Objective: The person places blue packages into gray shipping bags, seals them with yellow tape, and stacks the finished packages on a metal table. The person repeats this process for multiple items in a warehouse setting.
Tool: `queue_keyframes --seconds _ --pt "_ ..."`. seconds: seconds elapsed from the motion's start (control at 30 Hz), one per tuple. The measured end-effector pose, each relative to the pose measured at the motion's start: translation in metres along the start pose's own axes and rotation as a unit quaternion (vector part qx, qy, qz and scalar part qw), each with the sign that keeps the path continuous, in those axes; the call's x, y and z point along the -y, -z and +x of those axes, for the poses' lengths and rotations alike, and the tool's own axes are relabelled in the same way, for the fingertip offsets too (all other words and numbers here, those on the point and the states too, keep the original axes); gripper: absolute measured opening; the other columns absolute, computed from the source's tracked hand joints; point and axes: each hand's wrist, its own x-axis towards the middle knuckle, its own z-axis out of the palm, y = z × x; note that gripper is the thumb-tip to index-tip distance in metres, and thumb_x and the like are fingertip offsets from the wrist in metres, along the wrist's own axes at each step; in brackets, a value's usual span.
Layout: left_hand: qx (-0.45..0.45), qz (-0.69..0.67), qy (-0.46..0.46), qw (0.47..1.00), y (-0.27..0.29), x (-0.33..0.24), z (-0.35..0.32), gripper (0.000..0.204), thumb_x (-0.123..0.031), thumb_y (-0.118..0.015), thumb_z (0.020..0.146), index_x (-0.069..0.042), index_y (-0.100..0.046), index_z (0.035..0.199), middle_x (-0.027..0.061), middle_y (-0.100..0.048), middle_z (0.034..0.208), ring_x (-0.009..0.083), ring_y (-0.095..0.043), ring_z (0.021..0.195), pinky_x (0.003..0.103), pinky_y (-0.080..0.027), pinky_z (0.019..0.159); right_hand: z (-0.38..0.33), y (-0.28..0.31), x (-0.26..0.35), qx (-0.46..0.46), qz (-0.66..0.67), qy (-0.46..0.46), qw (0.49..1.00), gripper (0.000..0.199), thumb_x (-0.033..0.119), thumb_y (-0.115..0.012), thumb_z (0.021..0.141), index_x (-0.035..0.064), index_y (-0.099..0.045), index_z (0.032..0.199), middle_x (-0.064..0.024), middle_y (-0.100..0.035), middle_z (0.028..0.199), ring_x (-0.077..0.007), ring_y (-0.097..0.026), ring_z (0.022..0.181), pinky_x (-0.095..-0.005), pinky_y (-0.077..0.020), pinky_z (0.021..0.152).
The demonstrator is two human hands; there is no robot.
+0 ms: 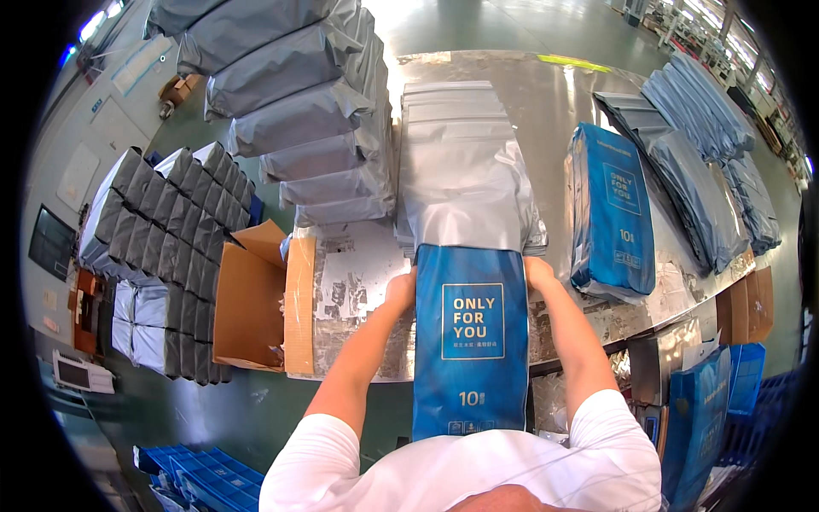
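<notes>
Left hand (401,288): your fingers are clamped on the blue bag's (470,341) upper left edge.
Right hand (537,271): your fingers are clamped on its upper right corner.
Blue bag: upright against your chest, its top overlapping the silver pouch stack (465,166) on the metal table (554,102).

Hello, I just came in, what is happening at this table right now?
A person stands at a metal table and holds a tall blue bag upright by its top corners, the left hand on one side and the right hand on the other. The bag's top meets a stack of flat silver pouches lying on the table. Filled silver bags are piled to the left, another blue bag lies to the right, and an open cardboard box sits by the table's left edge.
</notes>
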Motion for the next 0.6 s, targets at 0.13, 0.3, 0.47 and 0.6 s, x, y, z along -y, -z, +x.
queue_keyframes --seconds 0.13,0.3,0.47,0.6 --pt "0.011 -0.024 -0.07 0.997 0.0 0.009 -0.057 0.034 -0.012 -0.055 0.073 -0.009 -0.049 0.106 0.0195 -0.059 0.069 0.04 -0.057 0.064 0.049 -0.045 0.058 -0.049 0.011 -0.004 0.078 -0.025 0.08 0.993 0.029 0.02 -0.057 0.075 0.0087 -0.062 0.101 -0.0174 -0.063 0.092 -0.0355 -0.058 0.091 -0.0419 -0.0469 0.077" --pt "0.077 -0.06 -0.104 0.99 -0.002 0.003 -0.167 0.018 -0.009 -0.053 0.074 -0.008 -0.046 0.091 0.0181 -0.058 0.066 0.0386 -0.057 0.062 0.048 -0.044 0.055 -0.116 -0.033 -0.033 0.256 0.071 0.064 0.962 0.025 0.017 -0.061 0.075 0.0024 -0.061 0.095 -0.0162 -0.065 0.079 -0.0264 -0.063 0.074 -0.0378 -0.0492 0.064" --pt "0.084 -0.148 -0.116 0.979 -0.031 -0.011 -0.218 0.012 -0.017 -0.052 0.08 -0.008 -0.048 0.088 0.0203 -0.058 0.071 0.0407 -0.056 0.063 0.049 -0.044 0.056 -0.143 -0.076 -0.066 0.423 0.161 0.054 0.89 0.01 0.007 -0.059 0.077 0.0 -0.064 0.082 -0.0078 -0.066 0.074 -0.015 -0.062 0.064 -0.0285 -0.0483 0.055" --pt "0.227 -0.212 -0.162 0.936 -0.019 -0.018 -0.213 0.017 -0.024 -0.05 0.082 -0.011 -0.056 0.092 0.0176 -0.061 0.079 0.0374 -0.058 0.072 0.046 -0.047 0.062 -0.148 -0.088 -0.071 0.54 0.096 0.069 0.833 0.019 0.01 -0.061 0.07 0.0008 -0.066 0.086 -0.0081 -0.066 0.074 -0.0166 -0.06 0.061 -0.0295 -0.0481 0.054"
